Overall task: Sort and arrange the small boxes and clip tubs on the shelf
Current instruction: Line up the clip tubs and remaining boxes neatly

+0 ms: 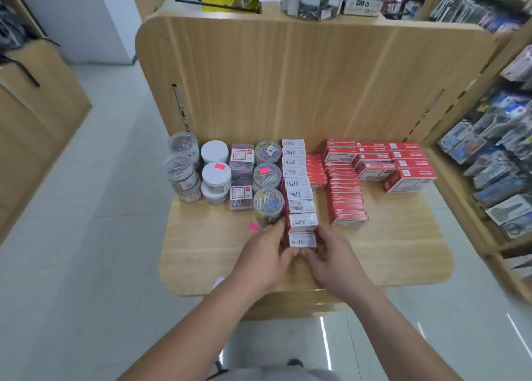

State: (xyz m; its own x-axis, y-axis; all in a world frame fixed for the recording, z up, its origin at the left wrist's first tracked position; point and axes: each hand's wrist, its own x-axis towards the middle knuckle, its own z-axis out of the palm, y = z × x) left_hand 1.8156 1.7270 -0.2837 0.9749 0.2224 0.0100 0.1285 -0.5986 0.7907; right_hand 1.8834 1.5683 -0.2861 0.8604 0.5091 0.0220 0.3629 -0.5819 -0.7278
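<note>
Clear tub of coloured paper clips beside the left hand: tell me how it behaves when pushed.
The clear tub stands upright and looks tall, so a low push should slide it; a high one might tip it. Its round wall would likely roll if it fell. Loose clips may shift.

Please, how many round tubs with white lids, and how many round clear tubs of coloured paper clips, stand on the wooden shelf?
round tubs with white lids: 3
round clear tubs of coloured paper clips: 3
Total: 6
</note>
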